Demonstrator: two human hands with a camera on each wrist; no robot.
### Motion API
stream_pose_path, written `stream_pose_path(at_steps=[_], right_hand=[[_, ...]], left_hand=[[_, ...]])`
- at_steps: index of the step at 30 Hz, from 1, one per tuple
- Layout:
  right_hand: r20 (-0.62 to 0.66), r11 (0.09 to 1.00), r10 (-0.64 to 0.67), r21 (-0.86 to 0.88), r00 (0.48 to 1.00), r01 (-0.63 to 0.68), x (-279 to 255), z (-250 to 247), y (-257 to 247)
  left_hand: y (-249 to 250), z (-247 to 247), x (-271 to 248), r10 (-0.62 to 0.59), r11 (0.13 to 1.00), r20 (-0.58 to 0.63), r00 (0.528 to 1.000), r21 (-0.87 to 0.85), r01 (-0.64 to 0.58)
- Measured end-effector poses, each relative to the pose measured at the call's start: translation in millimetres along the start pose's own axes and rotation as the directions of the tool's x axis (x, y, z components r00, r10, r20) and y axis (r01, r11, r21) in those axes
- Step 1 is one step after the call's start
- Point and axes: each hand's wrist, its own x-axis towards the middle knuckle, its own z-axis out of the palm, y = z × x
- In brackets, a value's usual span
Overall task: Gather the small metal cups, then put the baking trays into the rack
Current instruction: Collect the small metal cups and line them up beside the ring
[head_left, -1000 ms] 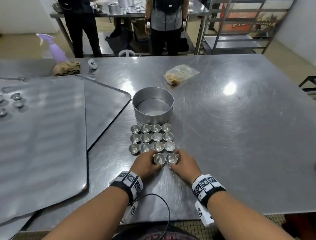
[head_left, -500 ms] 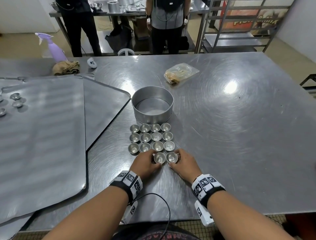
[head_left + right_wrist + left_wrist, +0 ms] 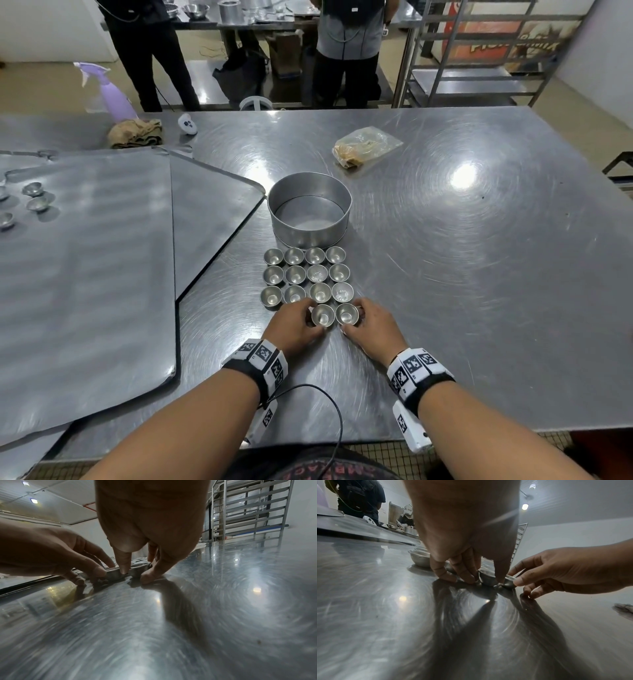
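Several small metal cups [image 3: 306,274] stand in neat rows on the steel table, just in front of a round cake tin [image 3: 310,209]. Two more cups sit side by side at the near edge of the rows. My left hand [image 3: 310,318] pinches the left one [image 3: 323,314] between thumb and fingers. The right one [image 3: 347,313] is pinched by my right hand [image 3: 356,318]. In the left wrist view my fingers [image 3: 465,574] curl round the cup [image 3: 486,579]. The right wrist view shows my fingertips [image 3: 124,568] on both sides of the other cup [image 3: 139,570]. Both cups rest on the table.
Two flat baking trays [image 3: 85,281] [image 3: 212,212] overlap on the left, with several loose cups [image 3: 34,202] on the far one. A plastic bag [image 3: 366,145], cloth [image 3: 135,133] and spray bottle [image 3: 113,92] lie at the back. The tray rack [image 3: 479,51] stands beyond the table; two people stand there.
Both hands keep their hold on the two front cups. They have edged them slightly closer to the rows.
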Motion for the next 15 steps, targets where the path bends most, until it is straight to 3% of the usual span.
stream_pose_path(at_steps=[6, 9, 15], right_hand=[[0.002, 0.998, 0.06, 0.001, 0.998, -0.06, -4, -7, -4], [-0.08, 0.997, 0.08, 0.008, 0.994, -0.08, -2, -14, -11], [-0.205, 0.999, -0.029, -0.019, 0.978, 0.026, 25, -11, -71]], left_hand=[[-6, -3, 4, 0.009, 0.999, 0.034, 0.999, 0.034, -0.01], [-9, -10, 5, -0.001, 0.998, 0.03, 1.0, 0.067, -0.001], [-26, -54, 4, 0.004, 0.998, -0.056, 0.998, 0.055, -0.001]])
